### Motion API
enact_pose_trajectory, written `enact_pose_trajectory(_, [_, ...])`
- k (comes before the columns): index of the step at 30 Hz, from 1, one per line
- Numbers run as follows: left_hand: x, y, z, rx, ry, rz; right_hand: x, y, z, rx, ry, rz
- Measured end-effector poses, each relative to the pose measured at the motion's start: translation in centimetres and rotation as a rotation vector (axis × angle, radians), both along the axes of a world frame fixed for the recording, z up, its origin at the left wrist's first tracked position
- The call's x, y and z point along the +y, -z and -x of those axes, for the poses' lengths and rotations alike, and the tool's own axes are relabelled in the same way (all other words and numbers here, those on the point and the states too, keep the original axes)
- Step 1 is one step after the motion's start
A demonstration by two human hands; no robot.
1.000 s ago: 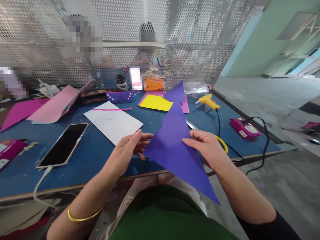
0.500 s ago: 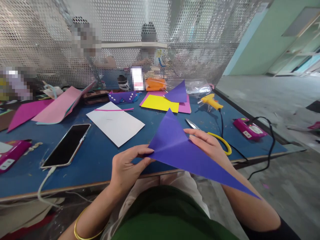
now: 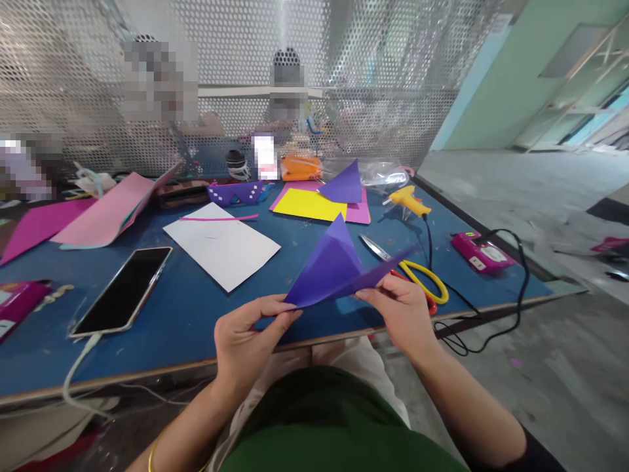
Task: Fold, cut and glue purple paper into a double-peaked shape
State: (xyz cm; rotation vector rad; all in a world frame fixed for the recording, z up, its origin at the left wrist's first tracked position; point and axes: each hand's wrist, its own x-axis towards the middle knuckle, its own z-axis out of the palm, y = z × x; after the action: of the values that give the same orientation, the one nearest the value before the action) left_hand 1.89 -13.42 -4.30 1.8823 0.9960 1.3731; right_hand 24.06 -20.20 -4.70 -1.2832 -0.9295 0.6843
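A purple sheet of paper (image 3: pixel 327 265) is held up above the table's near edge, its right part bent up and over. My left hand (image 3: pixel 255 334) pinches its left corner between thumb and fingers. My right hand (image 3: pixel 400 311) is closed on the lower right edge, where the raised flap looks blurred. Just beyond my right hand lie scissors (image 3: pixel 377 248) with yellow and red handles, partly hidden by the hand. A white sheet (image 3: pixel 223 252) with a thin pink strip (image 3: pixel 221 217) across it lies left of the purple paper.
A phone (image 3: pixel 122 292) with a cable lies on the blue table (image 3: pixel 187 341). Behind are yellow paper (image 3: pixel 307 206), another purple piece (image 3: pixel 346 185) and a purple paper mask (image 3: pixel 236 193). A yellow glue gun (image 3: pixel 410 200) and a magenta power strip (image 3: pixel 481 252) sit right.
My right hand has gone from resting flat on the purple paper to gripping its lower edge. The long right point has swung upward, away from my forearm. My left hand keeps its pinch.
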Motion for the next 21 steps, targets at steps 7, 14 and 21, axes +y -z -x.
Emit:
enact_pose_trajectory(7, [-0.6, 0.1, -1.0, -0.082, -0.049, 0.165, 0.0, 0.1, 1.2, 0.115, 0.084, 0.038])
enact_pose_trajectory(14, [-0.9, 0.0, -0.9, -0.080, -0.008, 0.323, 0.0, 0.1, 1.8, 0.183, 0.114, 0.037])
enact_pose_trajectory(21, [-0.1, -0.6, 0.0, 0.027, 0.150, 0.367, -0.4, -0.9, 1.7, 0.077, -0.002, 0.087])
